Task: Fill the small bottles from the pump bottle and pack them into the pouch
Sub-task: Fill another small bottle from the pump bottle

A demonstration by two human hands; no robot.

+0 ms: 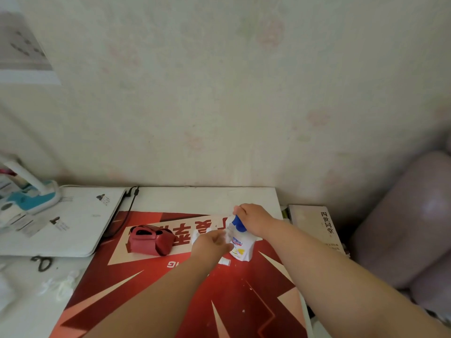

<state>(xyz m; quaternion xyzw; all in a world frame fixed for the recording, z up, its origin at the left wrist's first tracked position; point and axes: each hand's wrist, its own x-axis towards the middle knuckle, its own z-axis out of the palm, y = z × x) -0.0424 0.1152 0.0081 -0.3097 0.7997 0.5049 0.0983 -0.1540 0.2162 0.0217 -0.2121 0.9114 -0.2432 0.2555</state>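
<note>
On the table [207,198], the right hand [253,219] is gripping the blue head of the pump bottle [240,248]; the left hand [211,243] is pinching a small bottle [227,236] at its nozzle. Any misalignment is risking soap spilling outside it.

White pump bottle [241,247] with blue pump head [238,224]; dark red pouch [150,240]; red-and-cream mat [195,289]; floral wallpaper [219,93].

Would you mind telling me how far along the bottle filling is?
Done: the red pouch lies open, contents unclear. In hand: the right hand grips the head of the pump bottle while the left hand holds a small bottle at its spout. Left: capping, with the white cap nearby, then packing.
</note>
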